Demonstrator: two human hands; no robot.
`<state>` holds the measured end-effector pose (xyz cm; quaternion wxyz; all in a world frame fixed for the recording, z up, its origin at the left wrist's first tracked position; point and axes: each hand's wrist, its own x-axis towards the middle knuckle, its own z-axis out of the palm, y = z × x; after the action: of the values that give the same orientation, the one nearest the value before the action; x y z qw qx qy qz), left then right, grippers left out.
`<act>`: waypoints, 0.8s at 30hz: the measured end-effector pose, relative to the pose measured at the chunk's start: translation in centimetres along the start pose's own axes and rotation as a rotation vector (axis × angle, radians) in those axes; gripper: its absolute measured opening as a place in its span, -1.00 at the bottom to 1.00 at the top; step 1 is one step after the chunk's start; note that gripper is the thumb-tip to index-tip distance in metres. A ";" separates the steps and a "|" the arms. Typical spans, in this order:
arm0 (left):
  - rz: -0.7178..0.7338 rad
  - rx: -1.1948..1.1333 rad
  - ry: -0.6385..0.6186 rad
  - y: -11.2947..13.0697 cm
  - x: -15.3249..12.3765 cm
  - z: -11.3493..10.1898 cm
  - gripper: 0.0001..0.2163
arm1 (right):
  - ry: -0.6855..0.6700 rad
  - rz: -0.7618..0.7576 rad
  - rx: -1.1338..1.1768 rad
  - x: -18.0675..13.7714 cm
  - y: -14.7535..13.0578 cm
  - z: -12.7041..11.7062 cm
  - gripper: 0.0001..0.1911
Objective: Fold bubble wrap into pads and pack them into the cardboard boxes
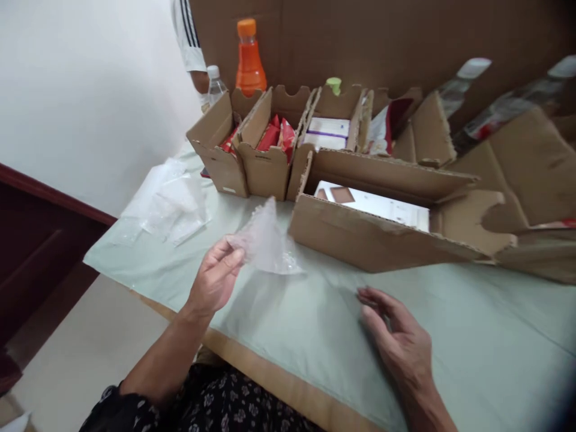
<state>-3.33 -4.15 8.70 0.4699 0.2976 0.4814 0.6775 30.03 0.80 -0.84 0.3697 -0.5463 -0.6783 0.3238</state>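
My left hand [220, 273] pinches a clear plastic bag [269, 243] by its left corner and holds it over the cloth-covered table [315, 336]. The bag looks thin and flat, its far corner pointing up toward the boxes. To the right, my right hand [398, 333] is just over the cloth, fingers curved with a gap between thumb and index finger, holding nothing. Beyond it stands a long cardboard box [382, 240] with a white printed box [373, 204] inside. More clear plastic bags [166, 198] lie in a loose pile at the table's left end.
Cardboard bins [265, 171] line the back, holding red packets [271, 135] and white-and-purple packs [328, 129]. Behind them stand an orange bottle [251, 63] and clear bottles [463, 84]. Another person's sleeve [186, 36] shows at the back left. More cardboard [526, 174] is on the right.
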 end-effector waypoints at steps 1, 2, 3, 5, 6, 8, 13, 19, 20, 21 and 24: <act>-0.100 -0.071 -0.069 -0.1 -0.6 0.9 -0.78 | -0.046 -0.067 0.001 0.0 -0.7 0.1 -0.53; -0.185 -0.122 -0.129 -0.2 -1.1 1.7 -0.78 | -0.090 -0.127 0.012 0.1 -1.4 0.1 -0.43; -0.253 -0.159 -0.178 -0.3 -1.4 2.5 -0.78 | -0.133 -0.172 0.040 0.3 -2.0 0.1 -0.30; -0.346 -0.210 -0.246 -0.5 -1.9 3.9 -0.78 | -0.211 -0.213 0.144 1.1 -3.0 0.2 -0.04; -0.376 -0.226 -0.265 -0.5 -2.0 4.4 -0.76 | -0.248 -0.205 0.209 1.5 -3.2 0.2 0.06; -0.406 -0.236 -0.266 -0.6 -2.0 5.1 -0.75 | -0.351 -0.127 0.346 2.3 -3.5 0.0 0.14; -0.344 -0.140 -0.119 -1.7 -1.2 4.3 -0.80 | -0.660 0.232 0.592 2.4 -3.2 -0.8 -0.37; -0.213 0.334 0.030 -5.4 -1.6 0.6 -0.71 | -0.283 0.219 0.390 2.4 -2.4 -1.1 -0.62; -0.121 0.465 0.063 -5.7 -1.9 0.1 -0.65 | -0.185 0.167 0.292 2.5 -2.4 -1.1 -0.67; -0.012 0.602 0.087 -5.8 -2.1 -0.3 -0.58 | -0.102 0.109 0.197 2.5 -2.5 -1.3 -0.70; 0.323 0.984 0.027 -5.5 -2.6 -0.5 -0.51 | -0.075 -0.054 0.001 2.4 -2.8 -1.9 -0.75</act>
<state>-0.86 -6.24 3.50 0.1576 0.5452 0.6968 0.4386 29.96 2.65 2.83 0.3529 -0.5151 -0.7058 0.3345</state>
